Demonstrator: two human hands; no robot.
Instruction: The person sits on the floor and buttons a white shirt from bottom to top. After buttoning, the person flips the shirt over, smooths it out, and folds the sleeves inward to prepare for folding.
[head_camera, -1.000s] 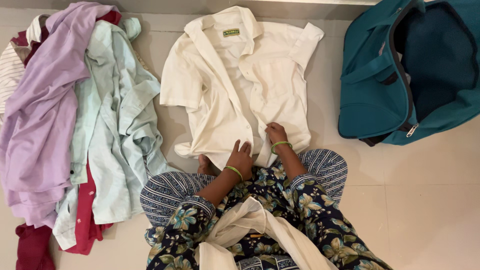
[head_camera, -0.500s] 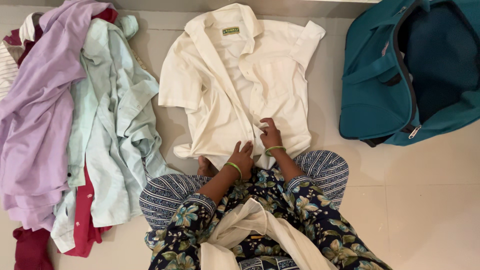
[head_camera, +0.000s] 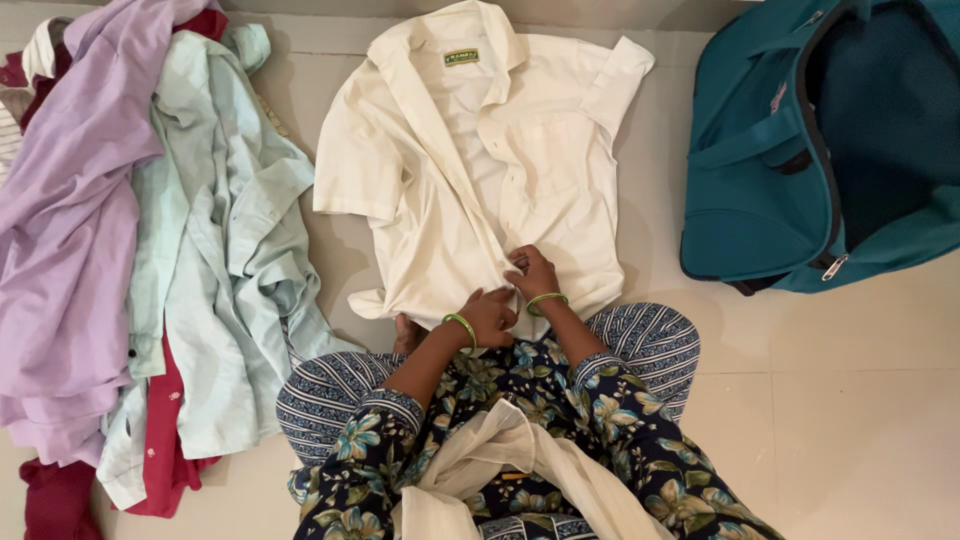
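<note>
A pile of clothes (head_camera: 150, 250) is spread on the floor well to the left of the fingers, and an open teal bag (head_camera: 800, 150) is set well to their right. A cream shirt (head_camera: 480, 170) is laid flat just beyond the fingers, its lower front edge pinched between the closed fingers of the left hand (head_camera: 487, 317) and the right hand (head_camera: 533, 272), which are held close together.
</note>
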